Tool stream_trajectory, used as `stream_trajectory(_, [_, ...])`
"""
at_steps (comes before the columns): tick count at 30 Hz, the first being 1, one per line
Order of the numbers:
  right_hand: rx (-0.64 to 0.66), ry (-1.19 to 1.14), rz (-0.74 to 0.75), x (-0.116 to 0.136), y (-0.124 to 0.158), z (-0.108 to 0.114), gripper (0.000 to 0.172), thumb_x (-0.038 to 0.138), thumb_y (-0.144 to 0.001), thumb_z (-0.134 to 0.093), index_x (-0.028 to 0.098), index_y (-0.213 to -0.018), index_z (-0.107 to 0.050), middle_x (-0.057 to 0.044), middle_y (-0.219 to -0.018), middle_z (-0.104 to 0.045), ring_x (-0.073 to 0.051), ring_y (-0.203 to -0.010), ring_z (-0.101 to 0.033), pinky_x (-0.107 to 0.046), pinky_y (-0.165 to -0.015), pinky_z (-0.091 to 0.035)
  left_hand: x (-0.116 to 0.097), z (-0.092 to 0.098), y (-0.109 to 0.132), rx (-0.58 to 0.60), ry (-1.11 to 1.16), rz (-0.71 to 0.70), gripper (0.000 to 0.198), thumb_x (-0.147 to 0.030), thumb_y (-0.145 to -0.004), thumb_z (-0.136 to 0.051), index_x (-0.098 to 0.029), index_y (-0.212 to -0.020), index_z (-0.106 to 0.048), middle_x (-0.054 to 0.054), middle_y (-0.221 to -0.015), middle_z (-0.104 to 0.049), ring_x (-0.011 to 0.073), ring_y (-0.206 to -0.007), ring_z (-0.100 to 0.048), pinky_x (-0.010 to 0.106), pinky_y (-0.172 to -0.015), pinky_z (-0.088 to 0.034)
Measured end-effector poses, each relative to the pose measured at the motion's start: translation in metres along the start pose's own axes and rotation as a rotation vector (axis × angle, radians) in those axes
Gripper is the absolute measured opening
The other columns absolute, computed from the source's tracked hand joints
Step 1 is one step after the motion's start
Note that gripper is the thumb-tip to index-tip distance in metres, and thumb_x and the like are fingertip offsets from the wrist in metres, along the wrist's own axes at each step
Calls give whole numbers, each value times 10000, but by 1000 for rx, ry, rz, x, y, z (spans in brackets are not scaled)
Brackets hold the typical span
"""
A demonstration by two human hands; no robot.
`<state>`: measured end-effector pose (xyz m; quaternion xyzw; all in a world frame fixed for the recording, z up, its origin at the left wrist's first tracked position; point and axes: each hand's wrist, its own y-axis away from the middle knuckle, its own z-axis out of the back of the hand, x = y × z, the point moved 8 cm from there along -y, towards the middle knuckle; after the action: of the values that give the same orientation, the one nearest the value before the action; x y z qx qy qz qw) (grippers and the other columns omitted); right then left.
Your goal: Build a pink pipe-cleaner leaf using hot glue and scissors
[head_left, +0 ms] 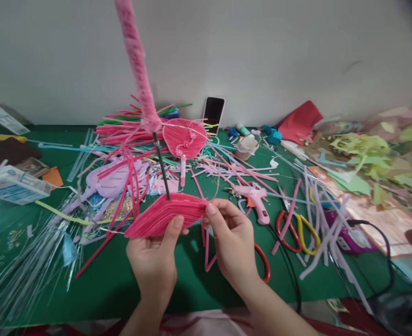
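A hot-pink fan shape of pipe cleaners (171, 210), laid in tight rows, is held up over the table. My left hand (155, 259) grips its lower side, thumb on the front. At its right corner, my right hand (232, 238) pinches a thin wire or pipe cleaner end; the fingertips partly hide it. A bent pink pipe cleaner (207, 254) hangs below that hand. Out of the fan shape rises a dark rod (163, 168), its upper part wrapped in fuzzy pink (137, 65). Beyond it lies a finished-looking pink heart-shaped fan (188, 137) with small flowers.
A pink glue gun (253, 198) lies right of my hands, its black cord trailing forward. Nearby are red-handled scissors (286, 231) and yellow-handled pliers (309, 233). A phone (213, 112) leans on the wall. Lilac fan (113, 177), silver stems (34, 261) and paper scraps (373, 154) crowd the table.
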<state>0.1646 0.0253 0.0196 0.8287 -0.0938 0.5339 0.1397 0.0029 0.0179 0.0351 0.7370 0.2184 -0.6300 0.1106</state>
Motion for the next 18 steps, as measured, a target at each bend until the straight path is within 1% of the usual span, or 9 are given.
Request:
stream_trajectory(4, [61,-97,-111,-1,1,-3,231,384,-741,-796,190,-782,-677,31,-651,-586,-87,-586,-491,-206,-561,-405,-4,2,0,-18,-53,-18,131,-198,-700,-803,-168,-717,-677,-16,-604,-710,151,-488,-665,260,-518,-593])
stream_trajectory(8, [87,-155,-204,0,1,-5,238,353,-695,-829,178,-740,-674,33,-655,-587,-74,-584,-489,-193,-571,-406,-5,2,1,-13,-57,-22,124,-199,-708,-784,-172,-682,-666,-25,-560,-693,144,-463,-653,248,-499,-583])
stream_trajectory(14, [79,-165,-211,3,1,-6,247,344,-672,-842,176,-728,-670,39,-655,-585,-67,-578,-478,-183,-557,-400,0,3,2,3,-13,11,112,-145,-704,-780,-174,-674,-676,-37,-562,-697,123,-490,-661,209,-536,-585])
stream_trajectory(18, [115,-157,-218,5,2,-8,244,326,-655,-850,184,-739,-670,40,-686,-579,-72,-604,-478,-181,-561,-410,2,5,2,-28,28,39,134,-108,-666,-791,-173,-666,-673,-45,-567,-702,108,-480,-651,190,-528,-579])
